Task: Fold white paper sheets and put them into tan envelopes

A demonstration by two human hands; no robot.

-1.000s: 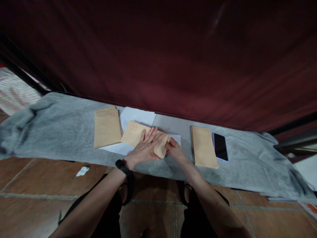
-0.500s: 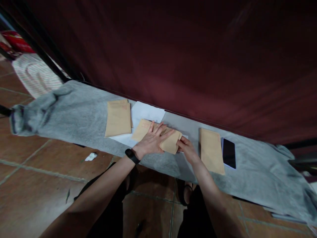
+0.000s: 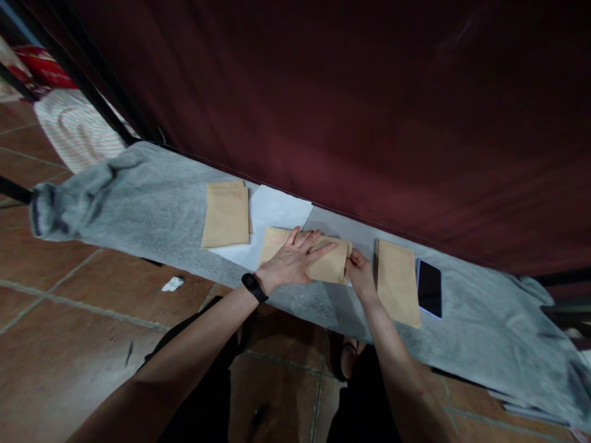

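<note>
While pressing the bare left hand (image 3: 290, 261), with fingers spread, across a tan rectangular paper envelope (image 3: 330, 269), pinching its right end between the fingers of the bare right hand (image 3: 362, 274). Holding it down on a grey cloth (image 3: 484, 326), with the left end over white paper (image 3: 279, 215), between overlapping tan paper envelopes (image 3: 226, 218) at left and a tan envelope stack (image 3: 397, 283) beside a dark-screened, lilac-edged phone (image 3: 430, 289) at right.

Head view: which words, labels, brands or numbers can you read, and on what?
No text is legible.
Envelope under the left hand: reddish print, too small and blurred.
Left-side envelopes: reddish print, too blurred.
Right-side envelopes: any print is too faint.
Phone: dark screen, no text visible.
</note>
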